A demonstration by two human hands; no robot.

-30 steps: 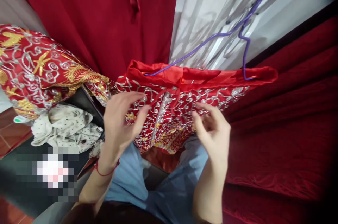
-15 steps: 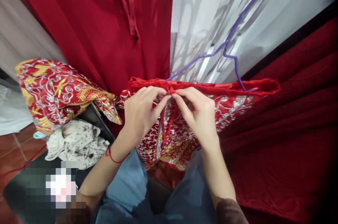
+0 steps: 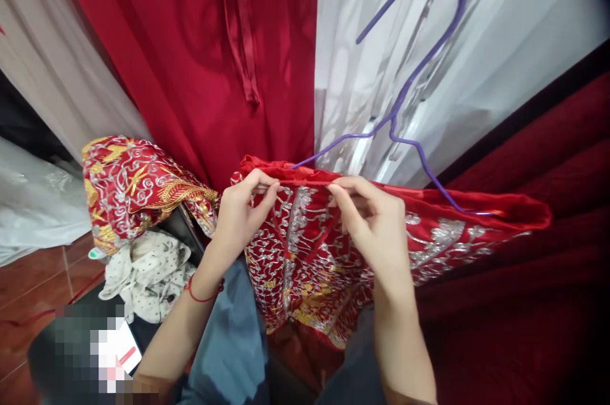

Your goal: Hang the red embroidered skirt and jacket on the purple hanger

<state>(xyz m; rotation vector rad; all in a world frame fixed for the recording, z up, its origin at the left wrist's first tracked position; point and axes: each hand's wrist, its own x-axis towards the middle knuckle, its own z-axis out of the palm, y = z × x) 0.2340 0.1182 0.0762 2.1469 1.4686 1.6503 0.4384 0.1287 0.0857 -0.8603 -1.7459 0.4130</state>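
- We pinch the top edge of the garment [image 3: 309,246] with both hands: our left hand [image 3: 241,217] has thumb and fingertips closed on the red hem left of the centre seam, and our right hand [image 3: 376,227] is closed on the same hem just right of it.
- Holding at two points close together keeps the hem taut and level between the grips, so the embroidered panel hangs flat below them over our lap.
- The hanger [image 3: 410,84] is threaded into the garment; its purple arms run along inside the hem, which is why the far right end of the cloth stays stretched out though no hand is there. Its hook rises free above the garment, caught on nothing we can see.
- Behind the garment hang a red curtain [image 3: 200,42] and, to its right, a white curtain [image 3: 500,30].
- Left of the garment, a second embroidered piece [image 3: 138,192] lies bunched, touching or nearly touching it at the corner.
- Below that piece sits a crumpled dotted cloth [image 3: 145,271].
- Right of the garment spreads dark red velvet [image 3: 534,303].
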